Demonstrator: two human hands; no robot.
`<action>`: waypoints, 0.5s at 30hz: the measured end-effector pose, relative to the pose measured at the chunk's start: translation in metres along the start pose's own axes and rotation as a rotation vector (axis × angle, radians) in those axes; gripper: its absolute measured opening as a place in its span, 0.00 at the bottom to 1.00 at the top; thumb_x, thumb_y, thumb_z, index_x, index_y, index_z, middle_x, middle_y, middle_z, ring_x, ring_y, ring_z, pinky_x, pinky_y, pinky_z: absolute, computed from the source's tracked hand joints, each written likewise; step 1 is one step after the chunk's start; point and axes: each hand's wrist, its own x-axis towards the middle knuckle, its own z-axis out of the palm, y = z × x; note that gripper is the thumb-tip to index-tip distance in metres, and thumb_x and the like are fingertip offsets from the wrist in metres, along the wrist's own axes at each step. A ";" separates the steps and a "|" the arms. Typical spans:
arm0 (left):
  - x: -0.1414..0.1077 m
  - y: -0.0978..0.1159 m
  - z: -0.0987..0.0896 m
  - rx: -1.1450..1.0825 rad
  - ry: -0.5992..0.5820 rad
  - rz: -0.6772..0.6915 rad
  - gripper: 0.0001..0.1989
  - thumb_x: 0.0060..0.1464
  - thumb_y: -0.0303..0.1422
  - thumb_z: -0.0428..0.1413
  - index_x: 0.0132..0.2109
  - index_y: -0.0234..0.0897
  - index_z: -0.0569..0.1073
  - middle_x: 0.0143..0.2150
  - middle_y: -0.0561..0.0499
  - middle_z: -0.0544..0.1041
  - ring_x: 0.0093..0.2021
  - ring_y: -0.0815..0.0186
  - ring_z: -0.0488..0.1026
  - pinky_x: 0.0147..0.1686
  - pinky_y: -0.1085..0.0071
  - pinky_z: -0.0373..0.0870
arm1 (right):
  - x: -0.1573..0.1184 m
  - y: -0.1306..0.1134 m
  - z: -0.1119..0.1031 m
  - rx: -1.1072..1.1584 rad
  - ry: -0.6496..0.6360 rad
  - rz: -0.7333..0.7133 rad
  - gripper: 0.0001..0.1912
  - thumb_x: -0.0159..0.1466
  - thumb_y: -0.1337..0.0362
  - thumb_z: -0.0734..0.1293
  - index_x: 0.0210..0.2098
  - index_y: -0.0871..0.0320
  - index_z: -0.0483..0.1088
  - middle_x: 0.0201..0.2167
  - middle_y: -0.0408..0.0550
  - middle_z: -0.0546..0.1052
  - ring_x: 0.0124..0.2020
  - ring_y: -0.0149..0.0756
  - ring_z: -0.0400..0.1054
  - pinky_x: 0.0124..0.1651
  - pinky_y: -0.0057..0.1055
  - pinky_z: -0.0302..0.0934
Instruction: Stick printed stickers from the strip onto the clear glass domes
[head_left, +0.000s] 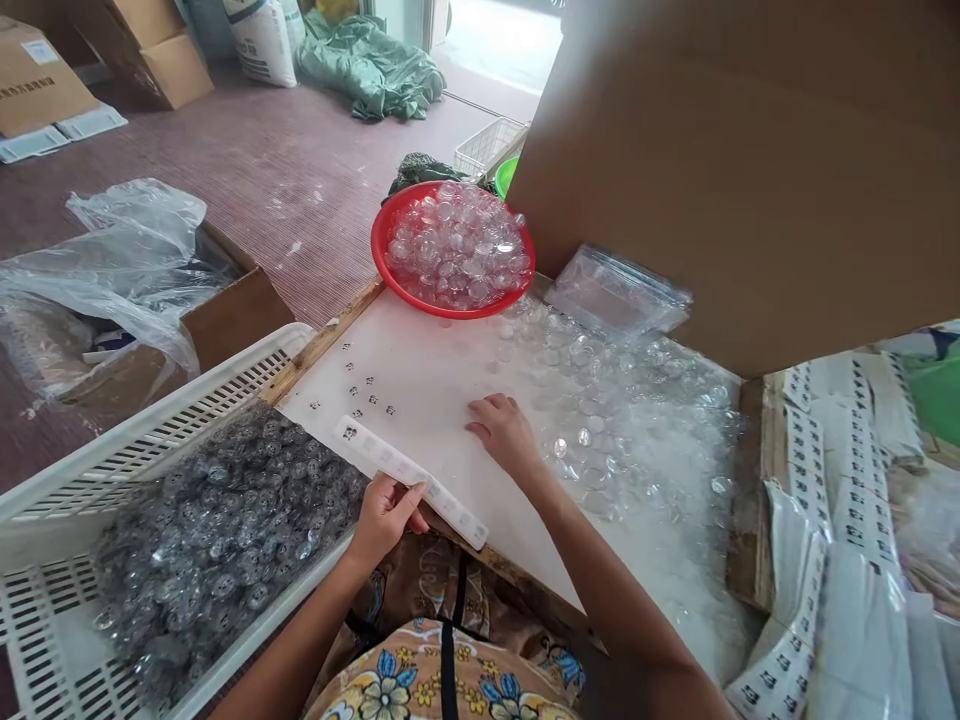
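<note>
My left hand [390, 510] pinches the near edge of a long white sticker strip [450, 508] between thumb and fingers, at the table's front edge. One black panda print shows at the strip's far left end; the rest bears faint pale outlines. Over the white tabletop [427, 380] my right hand [506, 432] hovers or rests with thumb and fingertips apart; nothing shows between them. Several small black panda stickers [370, 380] lie on the tabletop beyond the strip. Right of my right hand, many clear round discs [592, 425] are scattered.
A red basin [379, 245] heaped with clear discs stands at the table's far edge, beside a clear plastic box [619, 290]. Left is a white crate [247, 375] of printed discs [247, 520]. Cardboard [735, 170] rises behind; bundled sticker strips [855, 500] lie right.
</note>
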 end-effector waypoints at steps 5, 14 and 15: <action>0.000 0.000 0.000 0.005 -0.012 -0.004 0.13 0.55 0.42 0.59 0.37 0.35 0.71 0.15 0.57 0.73 0.15 0.66 0.73 0.17 0.74 0.71 | 0.005 -0.010 0.013 -0.103 -0.015 -0.024 0.14 0.67 0.72 0.58 0.41 0.55 0.74 0.38 0.54 0.73 0.39 0.44 0.66 0.42 0.39 0.63; 0.001 -0.004 0.000 -0.025 -0.006 0.007 0.15 0.54 0.43 0.60 0.37 0.35 0.71 0.17 0.58 0.72 0.15 0.66 0.73 0.16 0.74 0.70 | -0.014 0.003 -0.014 -0.011 0.063 0.022 0.13 0.63 0.64 0.68 0.48 0.55 0.72 0.44 0.55 0.74 0.44 0.48 0.67 0.48 0.44 0.64; 0.001 -0.004 0.000 -0.025 -0.008 0.009 0.15 0.54 0.43 0.60 0.37 0.35 0.71 0.17 0.58 0.72 0.15 0.66 0.73 0.16 0.74 0.71 | -0.017 0.005 -0.015 -0.015 0.040 0.033 0.15 0.61 0.65 0.70 0.49 0.55 0.72 0.44 0.55 0.73 0.44 0.48 0.67 0.48 0.45 0.64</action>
